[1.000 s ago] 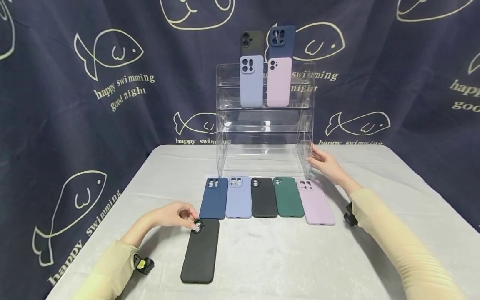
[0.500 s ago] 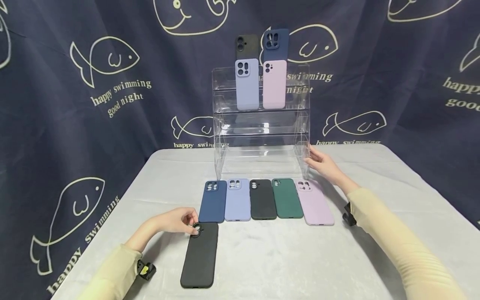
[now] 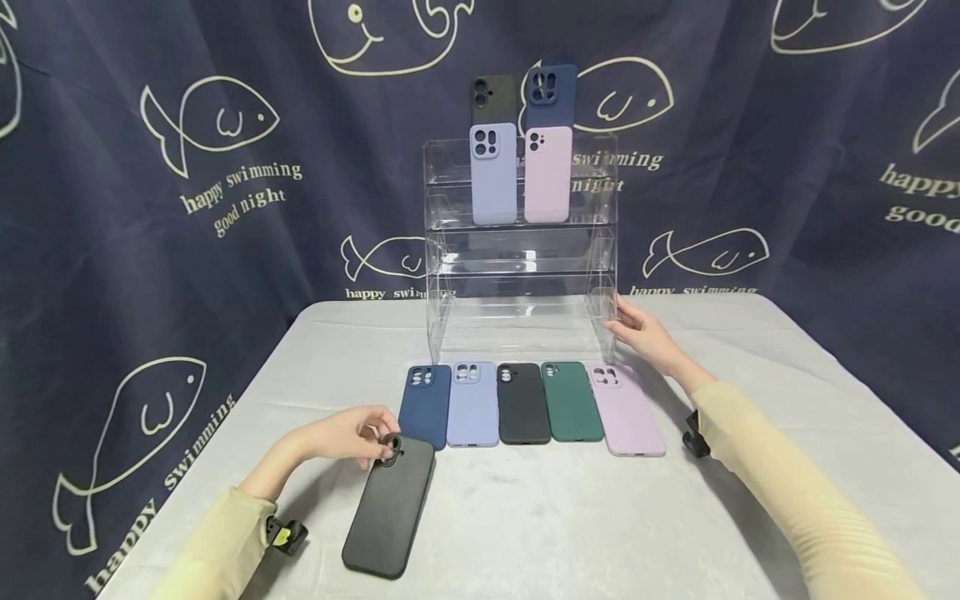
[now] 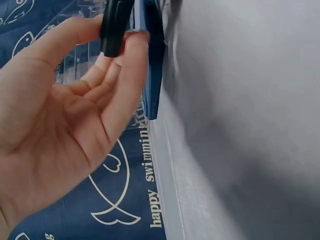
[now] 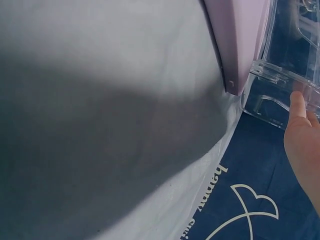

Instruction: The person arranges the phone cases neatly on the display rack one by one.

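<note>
My left hand (image 3: 348,435) pinches the top end of a black phone case (image 3: 392,512) by its camera ring, at the front left of the table. In the left wrist view, thumb and fingers close on the dark case (image 4: 115,30), with a blue case (image 4: 154,70) just beyond. My right hand (image 3: 648,335) touches the lower right side of a clear tiered display rack (image 3: 521,287) with its fingers. The right wrist view shows the fingers against the clear plastic panel (image 5: 272,92), beside a pink case (image 5: 237,45).
Before the rack lie a dark blue case (image 3: 425,408), a light blue case (image 3: 473,404), a black case (image 3: 523,404), a green case (image 3: 572,402) and a pink case (image 3: 628,410). Several cases stand upright on the upper tiers, including a light blue case (image 3: 494,179).
The black case in my left hand has swung from lying fairly straight to a slant, its top end raised and its near end shifted left. My right hand stays at the rack.
</note>
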Motion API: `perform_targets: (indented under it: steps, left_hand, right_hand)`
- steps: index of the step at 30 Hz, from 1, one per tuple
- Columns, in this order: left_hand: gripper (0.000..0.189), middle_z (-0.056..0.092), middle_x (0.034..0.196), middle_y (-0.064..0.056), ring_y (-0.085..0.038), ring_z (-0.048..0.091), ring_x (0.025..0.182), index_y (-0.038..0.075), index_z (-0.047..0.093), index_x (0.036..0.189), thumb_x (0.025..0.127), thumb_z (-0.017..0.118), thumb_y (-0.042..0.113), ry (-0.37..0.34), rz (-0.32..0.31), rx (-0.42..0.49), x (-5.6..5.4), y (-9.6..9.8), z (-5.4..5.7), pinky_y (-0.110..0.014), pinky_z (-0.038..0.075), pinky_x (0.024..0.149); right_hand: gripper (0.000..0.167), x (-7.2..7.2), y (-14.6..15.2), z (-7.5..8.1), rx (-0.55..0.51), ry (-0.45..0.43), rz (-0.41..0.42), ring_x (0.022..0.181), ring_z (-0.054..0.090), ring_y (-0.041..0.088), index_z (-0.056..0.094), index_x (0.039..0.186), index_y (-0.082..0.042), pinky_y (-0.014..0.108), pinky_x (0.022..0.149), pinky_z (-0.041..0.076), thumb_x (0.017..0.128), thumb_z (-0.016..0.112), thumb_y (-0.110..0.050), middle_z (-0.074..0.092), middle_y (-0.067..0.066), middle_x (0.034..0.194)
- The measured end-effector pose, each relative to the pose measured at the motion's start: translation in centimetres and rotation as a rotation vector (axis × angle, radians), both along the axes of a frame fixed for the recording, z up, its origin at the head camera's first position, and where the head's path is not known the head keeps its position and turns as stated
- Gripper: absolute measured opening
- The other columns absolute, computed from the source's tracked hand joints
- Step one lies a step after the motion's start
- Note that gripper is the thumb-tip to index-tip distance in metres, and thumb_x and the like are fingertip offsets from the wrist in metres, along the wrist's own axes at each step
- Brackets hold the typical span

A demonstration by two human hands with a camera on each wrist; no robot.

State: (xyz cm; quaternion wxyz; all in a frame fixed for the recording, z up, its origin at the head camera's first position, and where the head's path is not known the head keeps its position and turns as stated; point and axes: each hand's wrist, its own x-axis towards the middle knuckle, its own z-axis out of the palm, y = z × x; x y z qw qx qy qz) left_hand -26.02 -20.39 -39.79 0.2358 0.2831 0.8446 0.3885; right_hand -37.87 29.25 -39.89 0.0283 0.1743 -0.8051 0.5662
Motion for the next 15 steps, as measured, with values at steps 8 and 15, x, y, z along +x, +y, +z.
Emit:
perform_targets:
  steps: [8,15]
  left_hand:
    - [0.040,0.054,0.102,-0.012,-0.018,0.062,0.063,0.003,0.056,0.120,0.086,0.068,0.021,-0.012,0.027,0.013,-0.7,0.7,0.7,-0.038,0.058,0.059]
    - [0.035,0.059,0.106,-0.014,-0.017,0.061,0.066,0.006,0.058,0.121,0.089,0.065,0.018,0.076,0.043,0.086,-1.5,1.5,0.6,-0.040,0.057,0.061]
  right_hand:
    - [0.067,0.0,0.1,0.0,-0.019,-0.006,0.007,0.134,0.030,0.041,0.009,0.149,-0.002,0.015,0.096,0.043,0.097,0.051,-0.012,0.020,0.027,0.150]
    - [0.067,0.1,0.2,-0.1,-0.014,0.004,0.018,0.136,0.026,0.040,0.009,0.149,-0.003,0.011,0.095,0.042,0.097,0.050,-0.013,0.017,0.025,0.151]
